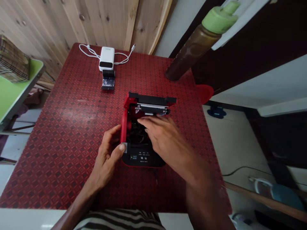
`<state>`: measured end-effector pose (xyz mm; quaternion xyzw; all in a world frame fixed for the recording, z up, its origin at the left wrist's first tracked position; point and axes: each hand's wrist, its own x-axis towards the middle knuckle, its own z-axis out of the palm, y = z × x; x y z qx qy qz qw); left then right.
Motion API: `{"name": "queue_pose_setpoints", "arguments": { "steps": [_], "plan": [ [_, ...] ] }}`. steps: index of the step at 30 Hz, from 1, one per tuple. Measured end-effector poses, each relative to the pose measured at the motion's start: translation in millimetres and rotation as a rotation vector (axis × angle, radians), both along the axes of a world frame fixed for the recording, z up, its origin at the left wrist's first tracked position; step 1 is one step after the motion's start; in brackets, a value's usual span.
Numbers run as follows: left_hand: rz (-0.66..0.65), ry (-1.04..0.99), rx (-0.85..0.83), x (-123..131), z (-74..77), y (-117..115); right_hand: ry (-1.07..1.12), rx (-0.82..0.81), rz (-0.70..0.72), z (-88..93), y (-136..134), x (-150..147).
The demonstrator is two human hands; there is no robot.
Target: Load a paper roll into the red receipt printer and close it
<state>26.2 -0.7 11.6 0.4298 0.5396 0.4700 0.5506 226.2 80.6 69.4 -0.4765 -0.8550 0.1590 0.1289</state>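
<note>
A red and black label printer [144,153] sits on the table with its lid [151,99] raised. Buttons and a small display are on its front panel. My left hand [109,153] grips its left side, the thumb on the front corner and the fingers against the red wall. Over the open compartment [137,134] is my right hand [159,131], its fingers together and curled down inside. The hand covers the right part of the compartment, so I cannot make out what its fingertips hold or touch.
A white power bank [106,57] with white cables and a small black roll [108,80] lie at the back of the patterned red table [72,127]. A tall brown bottle [192,51] with a green cap stands at the back right. A green table [9,92] is at left.
</note>
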Motion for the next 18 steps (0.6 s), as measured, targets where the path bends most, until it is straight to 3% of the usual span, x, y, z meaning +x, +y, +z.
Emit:
{"name": "queue_pose_setpoints", "arguments": {
  "steps": [6, 11, 15, 18],
  "plan": [
    [0.009, -0.012, 0.009, -0.9, -3.7, -2.1, 0.229, -0.042, 0.114, 6.8, -19.7, 19.9],
    [0.053, 0.002, -0.005, 1.1, 3.5, -1.1, 0.34, 0.137, 0.075, -0.5, -27.1, 14.2],
    [0.127, 0.143, 0.142, 1.5, 21.8, 26.0, 0.341, 0.285, -0.026, -5.9, -42.1, 10.9],
    [0.091, 0.233, 0.322, 0.9, 35.1, 58.6, 0.339, 0.352, -0.076, -8.6, -54.8, 10.7]
  ]
}}
